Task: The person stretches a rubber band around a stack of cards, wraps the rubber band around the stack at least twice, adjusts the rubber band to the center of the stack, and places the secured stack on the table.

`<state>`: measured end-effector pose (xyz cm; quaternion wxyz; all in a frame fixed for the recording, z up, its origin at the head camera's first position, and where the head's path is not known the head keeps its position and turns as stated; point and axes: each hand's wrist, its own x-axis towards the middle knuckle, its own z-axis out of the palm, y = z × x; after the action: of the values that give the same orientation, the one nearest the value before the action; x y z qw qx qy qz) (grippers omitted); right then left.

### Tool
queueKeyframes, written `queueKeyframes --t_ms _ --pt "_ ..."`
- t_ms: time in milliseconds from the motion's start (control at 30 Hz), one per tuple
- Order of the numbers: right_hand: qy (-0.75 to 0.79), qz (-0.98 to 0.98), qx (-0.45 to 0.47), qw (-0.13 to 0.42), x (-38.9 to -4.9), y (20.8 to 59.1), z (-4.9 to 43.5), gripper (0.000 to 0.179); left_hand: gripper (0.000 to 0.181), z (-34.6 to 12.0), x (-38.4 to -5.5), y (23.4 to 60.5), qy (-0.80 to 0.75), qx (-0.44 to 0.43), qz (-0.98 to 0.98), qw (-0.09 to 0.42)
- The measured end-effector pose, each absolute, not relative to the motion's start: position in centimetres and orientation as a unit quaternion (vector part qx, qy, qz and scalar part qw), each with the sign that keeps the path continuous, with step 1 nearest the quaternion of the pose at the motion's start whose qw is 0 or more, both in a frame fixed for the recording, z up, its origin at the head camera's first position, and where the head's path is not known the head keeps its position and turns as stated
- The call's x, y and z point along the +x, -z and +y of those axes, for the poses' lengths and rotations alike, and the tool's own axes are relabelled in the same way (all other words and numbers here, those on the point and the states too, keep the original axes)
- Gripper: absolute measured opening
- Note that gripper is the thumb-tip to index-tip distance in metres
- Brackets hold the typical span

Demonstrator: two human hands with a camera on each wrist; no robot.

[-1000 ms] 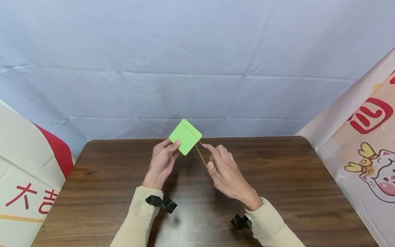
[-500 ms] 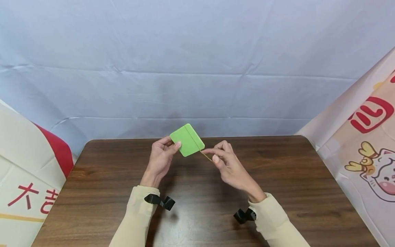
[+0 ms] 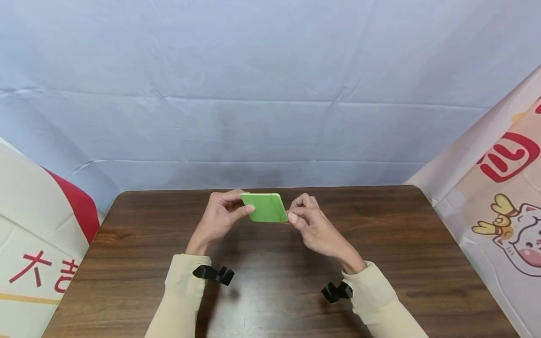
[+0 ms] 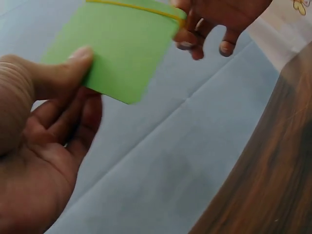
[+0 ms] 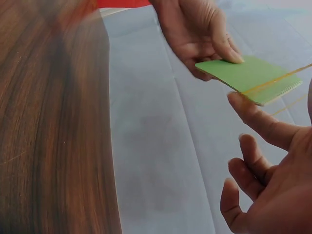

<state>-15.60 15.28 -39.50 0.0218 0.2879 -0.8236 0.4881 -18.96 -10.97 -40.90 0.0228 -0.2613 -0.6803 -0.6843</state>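
1. So the green square pad [image 3: 265, 208] is up in the air over the far side of the bench [image 3: 270, 263], between both hands, and tilted, so it looks squashed from the head view
2. Left hand [image 3: 219, 217] has it by the left side, thumb flat on the face you can see and the other fingers tucked behind, so that's a proper pinch
3. There's a yellowish elastic band [image 5: 278, 79] running across the pad near its right edge, and the right wrist view has it stretching off past that edge as two strands
4. Right hand [image 3: 314, 227] is at the pad's lower right corner, thumb and index nearly together with the band pinched there, rest of the fingers loosely bent
5. Pad's got rounded corners, and its edge looks kinda layered
6. Both arms are in cream sleeves [image 3: 183, 286], with black gadgets [image 3: 213, 274] at the wrists
7. Behind the bench hangs a creased pale blue cloth [image 3: 262, 70], plus a printed cartoon banner [image 3: 513, 230] on the right
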Motion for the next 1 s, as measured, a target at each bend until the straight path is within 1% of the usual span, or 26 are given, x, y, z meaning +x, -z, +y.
queueKeyframes --t_ms 200,367,533,633,800,1000 --pt "-0.473 -0.835 0.281 0.010 -15.7 39.6 15.2 0.030 0.014 -11.0 -18.7 40.0 0.621 -0.337 -0.708 -0.003" --pt "-0.475 -0.839 0.266 0.014 -15.6 39.6 15.2 0.019 0.011 -10.9 -18.3 39.4 0.581 -0.359 -0.730 -0.016" --pt "-0.488 -0.832 0.265 0.010 -15.5 39.6 15.4 0.017 0.013 -10.7 -18.0 39.1 0.556 -0.366 -0.746 -0.022" --pt "-0.493 -0.829 0.265 0.006 -15.5 39.5 15.4 0.017 0.014 -10.5 -18.0 39.0 0.548 -0.369 -0.751 -0.016" --pt "-0.506 -0.825 0.250 0.028 -15.7 39.5 15.2 0.012 0.014 -10.1 -17.9 39.0 0.543 -0.361 -0.758 0.008" --pt "-0.519 -0.824 0.223 0.041 -16.0 39.7 15.1 0.009 0.015 -9.7 -17.8 39.2 0.547 -0.346 -0.762 0.019"
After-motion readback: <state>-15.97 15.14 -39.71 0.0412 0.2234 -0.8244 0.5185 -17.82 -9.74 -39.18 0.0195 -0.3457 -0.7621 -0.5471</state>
